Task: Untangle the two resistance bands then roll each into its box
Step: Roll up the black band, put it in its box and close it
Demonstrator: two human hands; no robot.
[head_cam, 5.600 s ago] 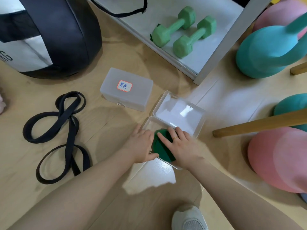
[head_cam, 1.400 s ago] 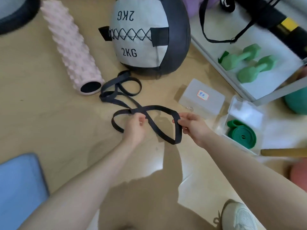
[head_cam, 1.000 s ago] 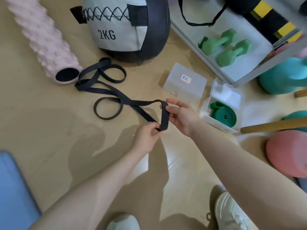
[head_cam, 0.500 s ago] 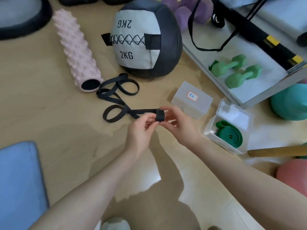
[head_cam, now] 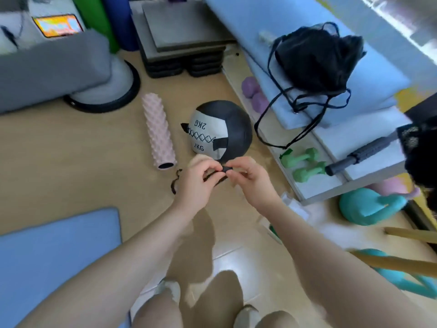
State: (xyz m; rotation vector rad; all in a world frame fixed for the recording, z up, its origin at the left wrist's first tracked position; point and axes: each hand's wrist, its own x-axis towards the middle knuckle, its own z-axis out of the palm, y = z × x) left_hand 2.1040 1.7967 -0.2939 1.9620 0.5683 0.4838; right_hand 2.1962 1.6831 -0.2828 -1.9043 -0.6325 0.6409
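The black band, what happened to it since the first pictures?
The black band lay loose on the floor; both hands picked it up, and the left hand and right hand now pinch its started roll, with much less trailing. The weighted ball and pink roller stayed put.

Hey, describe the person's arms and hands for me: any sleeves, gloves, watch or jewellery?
Both forearms are bare as far as the frame shows: no sleeves, gloves or watch on either. The left hand and right hand are also uncovered. The picture is too blurred here to tell whether any finger carries a ring.
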